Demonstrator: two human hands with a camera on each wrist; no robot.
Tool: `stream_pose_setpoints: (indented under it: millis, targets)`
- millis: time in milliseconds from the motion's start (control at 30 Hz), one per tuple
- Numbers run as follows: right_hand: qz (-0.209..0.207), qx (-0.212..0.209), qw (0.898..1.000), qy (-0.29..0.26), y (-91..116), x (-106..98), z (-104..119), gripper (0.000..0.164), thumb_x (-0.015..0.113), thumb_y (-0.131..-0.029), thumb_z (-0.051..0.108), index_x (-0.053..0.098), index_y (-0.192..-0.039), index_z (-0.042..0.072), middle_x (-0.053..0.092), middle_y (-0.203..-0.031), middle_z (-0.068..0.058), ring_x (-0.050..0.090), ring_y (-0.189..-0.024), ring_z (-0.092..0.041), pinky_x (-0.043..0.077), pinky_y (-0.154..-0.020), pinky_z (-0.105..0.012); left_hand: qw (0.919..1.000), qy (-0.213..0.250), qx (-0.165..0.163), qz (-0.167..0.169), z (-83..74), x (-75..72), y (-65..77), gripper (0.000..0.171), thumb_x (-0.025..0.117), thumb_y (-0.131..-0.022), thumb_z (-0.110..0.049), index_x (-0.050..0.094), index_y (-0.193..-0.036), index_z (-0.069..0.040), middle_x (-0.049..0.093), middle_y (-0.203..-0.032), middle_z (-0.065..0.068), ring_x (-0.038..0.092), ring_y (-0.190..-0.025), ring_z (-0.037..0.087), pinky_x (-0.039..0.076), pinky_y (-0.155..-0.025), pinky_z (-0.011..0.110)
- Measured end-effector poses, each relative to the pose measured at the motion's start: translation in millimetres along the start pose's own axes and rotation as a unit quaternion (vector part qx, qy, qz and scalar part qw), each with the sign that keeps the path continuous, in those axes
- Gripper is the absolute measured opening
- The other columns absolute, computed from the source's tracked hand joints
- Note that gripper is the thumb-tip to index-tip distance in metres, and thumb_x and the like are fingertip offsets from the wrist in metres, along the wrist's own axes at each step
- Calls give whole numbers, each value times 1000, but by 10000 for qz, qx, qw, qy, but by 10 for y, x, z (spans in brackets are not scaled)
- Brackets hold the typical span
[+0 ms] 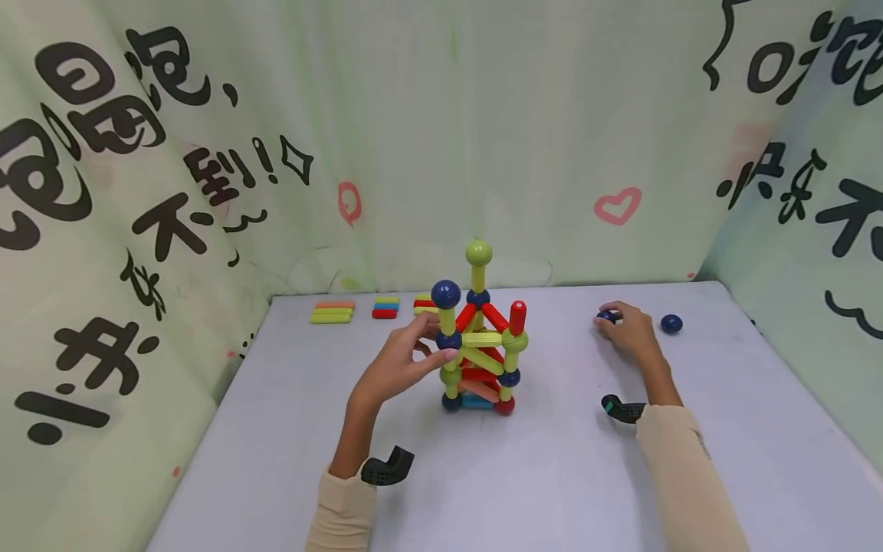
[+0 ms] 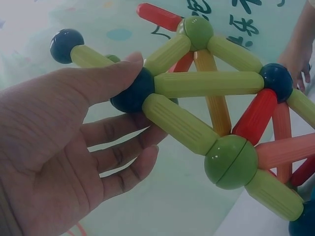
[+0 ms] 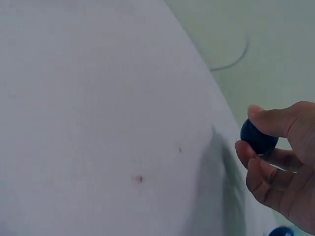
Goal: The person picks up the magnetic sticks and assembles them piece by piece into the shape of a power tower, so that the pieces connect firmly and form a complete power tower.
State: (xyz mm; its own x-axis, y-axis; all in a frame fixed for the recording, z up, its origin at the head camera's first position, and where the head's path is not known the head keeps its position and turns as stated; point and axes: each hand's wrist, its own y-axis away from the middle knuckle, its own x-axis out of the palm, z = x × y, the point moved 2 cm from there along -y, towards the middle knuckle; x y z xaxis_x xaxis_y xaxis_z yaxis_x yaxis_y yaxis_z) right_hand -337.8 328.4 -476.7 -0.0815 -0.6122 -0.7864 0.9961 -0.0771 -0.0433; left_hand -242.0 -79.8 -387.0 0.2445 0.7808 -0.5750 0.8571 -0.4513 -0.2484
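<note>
A tower of coloured rods and balls (image 1: pixel 483 339) stands in the middle of the table. My left hand (image 1: pixel 407 359) pinches a dark blue ball (image 2: pixel 133 91) on the tower's upper left, thumb in front and fingers behind. Above that joint, a short yellow-green rod carries another blue ball (image 1: pixel 445 294). A green ball (image 1: pixel 479 252) tops the tower, and a red rod (image 1: pixel 517 317) sticks up at its right. Off to the right, my right hand (image 1: pixel 629 328) holds a loose dark blue ball (image 3: pixel 258 137) between thumb and fingers.
Another blue ball (image 1: pixel 671 323) lies on the table just right of my right hand. Along the back edge lie yellow-green and orange rods (image 1: pixel 333 312), a small group of coloured rods (image 1: pixel 385 308) and more rods (image 1: pixel 425 303) partly behind the left hand. A printed curtain (image 1: pixel 538 138) encloses the white table (image 1: pixel 538 475).
</note>
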Motion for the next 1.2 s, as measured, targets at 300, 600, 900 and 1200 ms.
stream_pose_setpoints:
  millis: [300, 600, 900, 1200]
  targets:
    - [-231, -1289, 9711, -1994, 331, -167, 817, 50, 65, -94, 32, 51, -135, 6, 59, -120, -18, 69, -85, -6, 53, -71, -12, 10000, 81, 7, 37, -10, 27, 36, 43, 69, -91, -26, 50, -126, -9, 66, -117, 10, 62, -105, 21, 54, -88, 34]
    - [-603, -2959, 8945, -3297, 830, -450, 1747, 37, 67, -89, -2, 59, -125, -2, 64, -104, 4, 64, -80, -9, 54, -78, -15, 9999, 92, 45, -7, -15, 12, 20, 44, 69, -92, -25, 50, -128, -9, 67, -117, 11, 62, -105, 22, 54, -89, 38]
    - [-443, -3995, 8629, -3064, 981, -411, 2022, 44, 69, -78, -17, 62, -120, -4, 63, -93, -2, 57, -77, -12, 53, -74, -16, 9999, 107, -8, 25, -9, 7, 18, 42, 69, -92, -24, 50, -126, -9, 67, -117, 12, 62, -106, 23, 54, -89, 40]
    - [-380, -3946, 8700, -2931, 1004, -361, 2018, 49, 70, -78, -16, 60, -124, -3, 63, -98, 1, 57, -77, -11, 52, -74, -16, 10000, 62, 35, 67, 1, -9, 6, 44, 68, -92, -25, 49, -128, -9, 66, -119, 12, 62, -107, 23, 54, -89, 37]
